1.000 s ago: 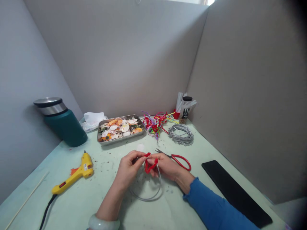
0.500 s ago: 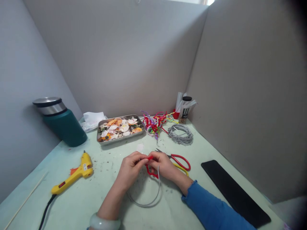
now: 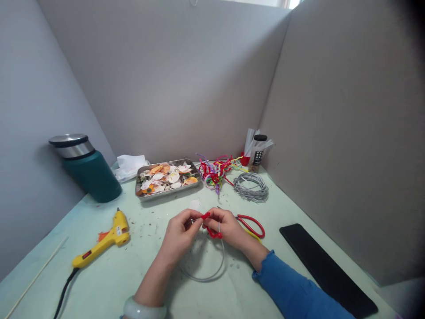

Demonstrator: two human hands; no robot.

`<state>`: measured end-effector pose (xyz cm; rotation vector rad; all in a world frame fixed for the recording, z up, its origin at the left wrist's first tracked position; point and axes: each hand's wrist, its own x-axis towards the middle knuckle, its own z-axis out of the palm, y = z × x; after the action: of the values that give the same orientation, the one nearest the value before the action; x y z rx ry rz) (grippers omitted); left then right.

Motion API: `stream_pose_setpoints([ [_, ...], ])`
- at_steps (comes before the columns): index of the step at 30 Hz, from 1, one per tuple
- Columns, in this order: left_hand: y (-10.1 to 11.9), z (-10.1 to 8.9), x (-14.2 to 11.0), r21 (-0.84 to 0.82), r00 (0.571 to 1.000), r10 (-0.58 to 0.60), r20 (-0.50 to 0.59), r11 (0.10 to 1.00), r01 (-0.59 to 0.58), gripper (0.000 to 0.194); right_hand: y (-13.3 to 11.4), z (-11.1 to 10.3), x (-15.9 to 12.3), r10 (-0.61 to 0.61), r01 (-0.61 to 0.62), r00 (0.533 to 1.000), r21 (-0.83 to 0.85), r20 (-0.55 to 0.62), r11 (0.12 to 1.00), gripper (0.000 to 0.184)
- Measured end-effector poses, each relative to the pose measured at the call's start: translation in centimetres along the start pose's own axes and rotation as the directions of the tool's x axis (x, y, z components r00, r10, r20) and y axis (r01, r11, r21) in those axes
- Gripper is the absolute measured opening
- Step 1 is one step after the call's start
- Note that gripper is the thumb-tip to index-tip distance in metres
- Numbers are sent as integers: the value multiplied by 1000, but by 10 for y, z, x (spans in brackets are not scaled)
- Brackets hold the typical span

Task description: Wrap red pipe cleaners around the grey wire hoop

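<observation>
Between my fingertips is a red fuzzy pipe cleaner [image 3: 215, 235], wrapped at the top of a grey wire ring [image 3: 205, 280]. My left hand [image 3: 183, 231] pinches the ring and the red strand from the left. From the right, my right hand [image 3: 226, 227] pinches the same red strand, with its loose part hanging in a curl below the fingers. The lower ring hangs beneath both hands. Just behind my right hand lie scissors [image 3: 254, 225] with red and yellow handles, their blades mostly hidden.
A yellow glue gun [image 3: 105, 243] lies left, with a thin stick [image 3: 39, 277]. A teal bottle [image 3: 94, 176], a tray of shells [image 3: 141, 198], tangled pipe cleaners [image 3: 215, 173], a grey wire coil [image 3: 250, 188] and a jar [image 3: 257, 155] stand behind. A black strip [image 3: 327, 270] lies right.
The red strand between my fingertips has shifted slightly, and its hanging curl has swung a little right. The ring's lower curve has moved slightly up and right. Both hands keep their pinch.
</observation>
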<state>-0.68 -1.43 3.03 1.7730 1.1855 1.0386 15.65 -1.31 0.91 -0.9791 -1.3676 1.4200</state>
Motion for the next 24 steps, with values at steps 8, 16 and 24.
stream_pose_setpoints([
  [8,-1,0,1,30,1000,29,6,999,-29,17,4,1,0,-14,12,998,31,68,999,23],
  [16,-2,1,1,-21,1000,-1,-3,1000,1,17,4,3,0,-68,68,998,1,9,998,19],
  [24,-5,2,2,4,1000,10,-8,1000,-10,19,9,8,-1,-117,111,991,-101,-61,989,10],
])
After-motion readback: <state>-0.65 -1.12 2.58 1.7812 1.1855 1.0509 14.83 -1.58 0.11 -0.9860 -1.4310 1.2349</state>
